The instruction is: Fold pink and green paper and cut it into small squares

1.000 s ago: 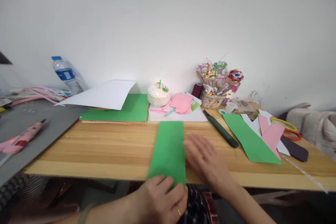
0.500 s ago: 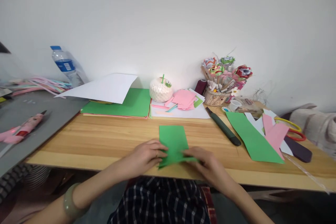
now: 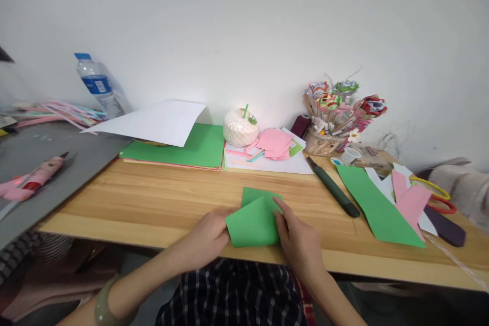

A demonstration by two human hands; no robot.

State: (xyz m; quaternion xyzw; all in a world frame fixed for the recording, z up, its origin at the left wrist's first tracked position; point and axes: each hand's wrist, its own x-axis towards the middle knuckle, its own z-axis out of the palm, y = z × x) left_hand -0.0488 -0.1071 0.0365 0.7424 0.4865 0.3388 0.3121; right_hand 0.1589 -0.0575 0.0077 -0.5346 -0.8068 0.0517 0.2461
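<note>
A piece of green paper [image 3: 252, 225] lies near the table's front edge, its near part folded up over the far part, slightly askew. My left hand [image 3: 209, 238] grips it at the left side, some fingertips hidden behind the raised flap. At the right edge, my right hand [image 3: 298, 237] holds the flap, index finger near its top corner and thumb just below. Both hands are closed on this one sheet.
Behind stand a stack of green paper [image 3: 204, 145], a white netted fruit [image 3: 240, 128] and pink paper pieces [image 3: 275, 142]. A dark green utility knife [image 3: 332, 187] and paper offcuts [image 3: 378, 209] lie right. A pink glue gun [image 3: 38, 175] rests on a grey mat [image 3: 82, 163] at left.
The near end of the green paper has come up and over the far part. My right hand has moved up along the right edge. The view has shifted slightly.
</note>
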